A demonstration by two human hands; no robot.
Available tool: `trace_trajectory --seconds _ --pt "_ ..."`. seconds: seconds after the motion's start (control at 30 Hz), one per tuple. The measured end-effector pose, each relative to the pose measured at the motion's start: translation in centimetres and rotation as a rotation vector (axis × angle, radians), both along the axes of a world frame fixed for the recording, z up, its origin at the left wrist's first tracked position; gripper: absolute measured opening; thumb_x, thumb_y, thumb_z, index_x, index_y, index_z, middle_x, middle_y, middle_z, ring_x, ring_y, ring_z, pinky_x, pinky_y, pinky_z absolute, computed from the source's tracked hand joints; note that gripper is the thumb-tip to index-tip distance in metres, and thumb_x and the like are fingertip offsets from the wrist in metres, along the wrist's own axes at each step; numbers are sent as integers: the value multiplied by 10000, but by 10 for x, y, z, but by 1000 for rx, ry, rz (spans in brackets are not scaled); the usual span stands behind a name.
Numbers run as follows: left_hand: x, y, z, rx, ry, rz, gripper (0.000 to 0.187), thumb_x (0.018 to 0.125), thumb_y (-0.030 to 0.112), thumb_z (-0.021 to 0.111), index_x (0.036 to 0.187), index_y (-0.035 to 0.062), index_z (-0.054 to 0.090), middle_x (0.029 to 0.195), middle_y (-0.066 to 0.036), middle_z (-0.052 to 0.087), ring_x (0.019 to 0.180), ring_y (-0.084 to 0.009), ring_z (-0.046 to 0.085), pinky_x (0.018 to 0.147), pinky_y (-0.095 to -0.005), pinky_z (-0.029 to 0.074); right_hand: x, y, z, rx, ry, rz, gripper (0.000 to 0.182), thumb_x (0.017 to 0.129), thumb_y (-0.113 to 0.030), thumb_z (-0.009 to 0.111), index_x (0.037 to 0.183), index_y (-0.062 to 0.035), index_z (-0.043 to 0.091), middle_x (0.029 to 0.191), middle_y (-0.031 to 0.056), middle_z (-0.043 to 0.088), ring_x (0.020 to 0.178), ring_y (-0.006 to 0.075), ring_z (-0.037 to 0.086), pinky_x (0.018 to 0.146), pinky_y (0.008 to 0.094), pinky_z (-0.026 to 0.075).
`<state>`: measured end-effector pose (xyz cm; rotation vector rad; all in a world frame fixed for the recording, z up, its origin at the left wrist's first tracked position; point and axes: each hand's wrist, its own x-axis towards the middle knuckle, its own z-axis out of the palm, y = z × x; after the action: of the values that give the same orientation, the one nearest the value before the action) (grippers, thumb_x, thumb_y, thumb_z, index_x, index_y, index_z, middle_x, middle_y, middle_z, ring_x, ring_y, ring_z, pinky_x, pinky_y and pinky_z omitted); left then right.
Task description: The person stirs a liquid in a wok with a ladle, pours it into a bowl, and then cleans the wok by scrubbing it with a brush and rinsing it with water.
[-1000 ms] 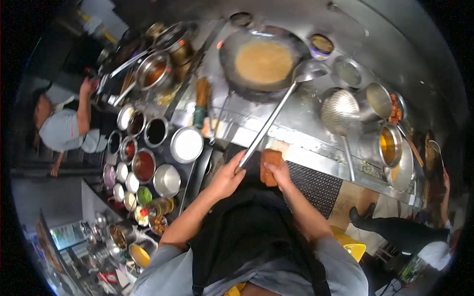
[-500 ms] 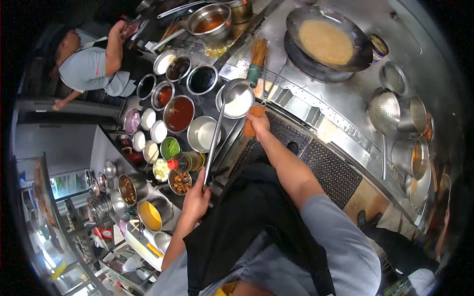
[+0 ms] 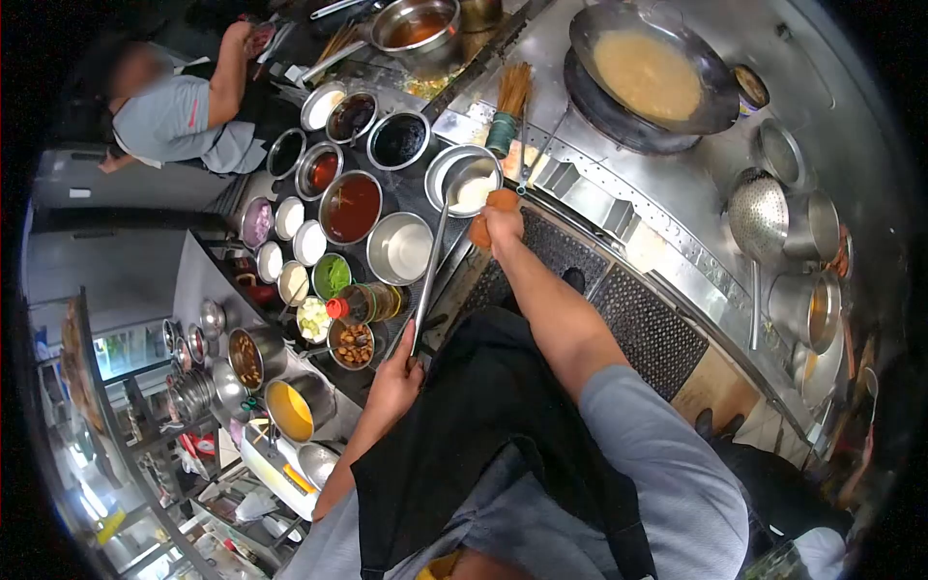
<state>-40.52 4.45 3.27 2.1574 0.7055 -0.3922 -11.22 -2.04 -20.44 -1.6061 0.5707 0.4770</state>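
My left hand [image 3: 394, 379] is closed round the handle end of a long metal ladle [image 3: 432, 266]. The ladle's bowl rests inside a metal pot of white contents [image 3: 471, 198]. In my right hand [image 3: 503, 224] is a bunched orange-brown cloth [image 3: 480, 232], held just below that pot's rim. An empty metal pot [image 3: 400, 247] stands left of the ladle shaft. Near my left hand are a red-capped bottle [image 3: 372, 302] lying across the bowls and a bowl of brown pieces [image 3: 351, 344].
A wok of cloudy tan liquid [image 3: 648, 75] sits on the burner at upper right. A perforated strainer [image 3: 756, 217] lies at the right. Bowls of sauces, one dark red [image 3: 350, 207], fill the counter. Another person [image 3: 184, 116] stands at upper left.
The ladle bowl has dipped lower into the pot of white contents. My left hand has shifted slightly, and my right hand with the cloth has moved a little left. The other person's lower arm has moved.
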Motion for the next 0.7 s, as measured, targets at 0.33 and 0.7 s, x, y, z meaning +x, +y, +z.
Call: trace_trajectory --seconds 0.33,0.7 --pt "18 0 39 -23 91 48 734 893 -34 560 1539 187 291 1080 -139 646 895 -191 610 801 -273 469 -4 0 6 73 -37 -45 414 759 -78 710 1156 -13 611 1028 108 678 893 238 665 775 371 532" --pt "20 10 4 41 -96 -37 688 926 46 540 1543 190 272 768 -118 631 639 -245 610 682 -390 510 -5 -5 22 136 -31 -31 415 760 -75 716 1156 -16 604 1023 104 677 893 231 660 779 366 531"
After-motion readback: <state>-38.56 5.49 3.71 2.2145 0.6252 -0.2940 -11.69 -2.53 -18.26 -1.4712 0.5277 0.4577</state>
